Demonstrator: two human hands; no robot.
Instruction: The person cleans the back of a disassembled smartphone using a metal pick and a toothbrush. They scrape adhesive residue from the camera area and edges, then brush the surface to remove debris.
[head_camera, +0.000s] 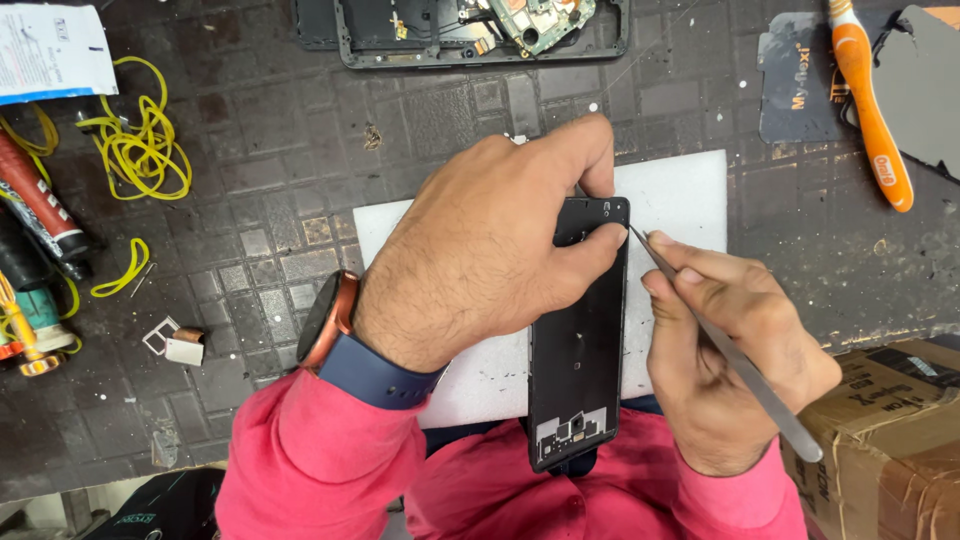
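Your left hand clamps the top end of a black phone frame, thumb and forefinger pinching it near the upper corner, while the frame lies on a white foam pad with its long axis running away from you, the lower end overhanging the pad toward your lap. Your right hand sits just to the right of the frame, fingers closed around a pair of metal tweezers held like a pen. The tweezers slant up and to the left, their tip meeting the frame's right edge close to the top corner, right beside your left thumb. So the point being worked lies up and left of your right hand, and both hands crowd the same upper corner; the left is on it, the right reaches it only through the tool. A wristwatch sits on your left wrist. Farther up the dark mat lies another opened phone with its circuit board exposed, an orange toothbrush at the upper right, and yellow rubber bands at the left.
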